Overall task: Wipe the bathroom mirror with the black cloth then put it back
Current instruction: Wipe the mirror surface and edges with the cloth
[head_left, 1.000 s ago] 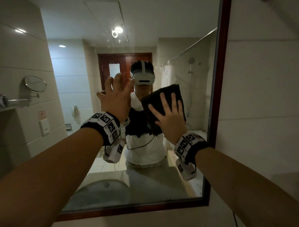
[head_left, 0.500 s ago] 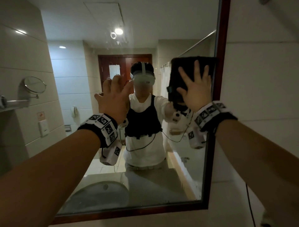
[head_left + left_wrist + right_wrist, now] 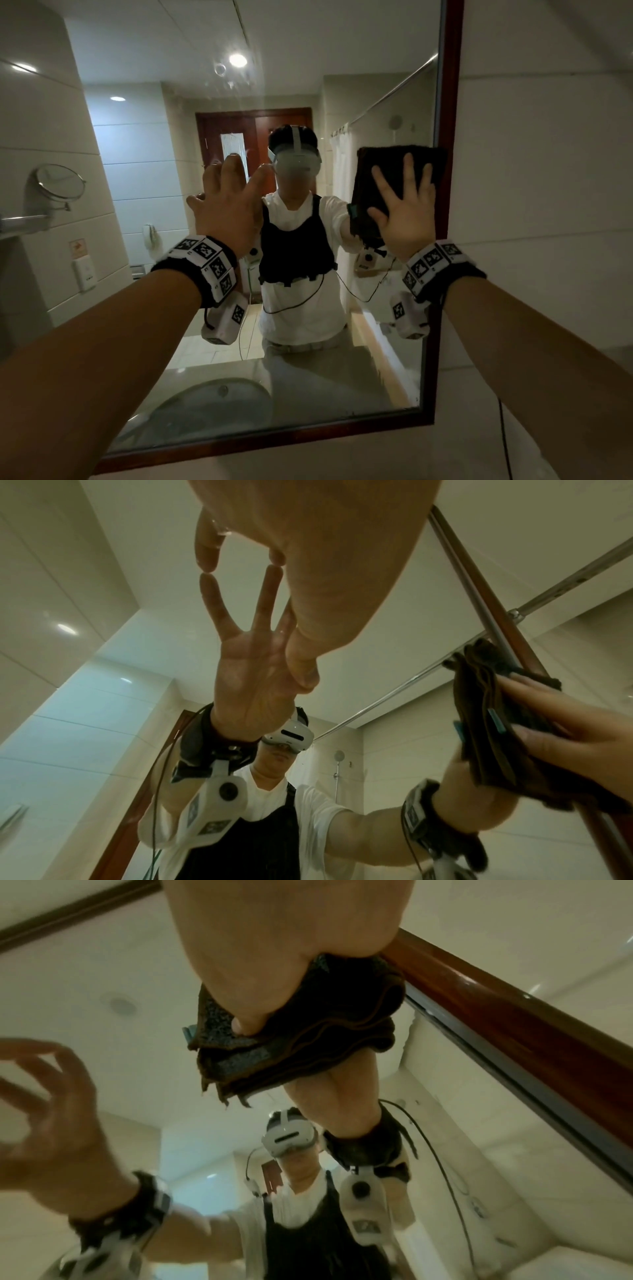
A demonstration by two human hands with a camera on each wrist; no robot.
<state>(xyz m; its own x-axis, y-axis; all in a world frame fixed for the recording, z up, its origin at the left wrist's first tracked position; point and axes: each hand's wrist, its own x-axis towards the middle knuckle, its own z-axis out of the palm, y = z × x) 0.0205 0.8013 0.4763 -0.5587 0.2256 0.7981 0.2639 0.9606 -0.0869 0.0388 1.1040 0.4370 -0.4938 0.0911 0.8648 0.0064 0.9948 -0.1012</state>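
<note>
Right hand (image 3: 406, 219) flat, fingers spread, presses black cloth (image 3: 387, 178) on mirror (image 3: 308, 85) — left hand (image 3: 227, 205) fingertips touch glass.

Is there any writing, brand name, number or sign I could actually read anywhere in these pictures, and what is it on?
No text can be read here.
Wrist bands: black-and-white square code patterns, no letters.
Small orange wall sign, reflected in the mirror: too small and blurred to read.
Teal tag on the black cloth: no legible print.
White headset, reflected: no readable brand.
</note>
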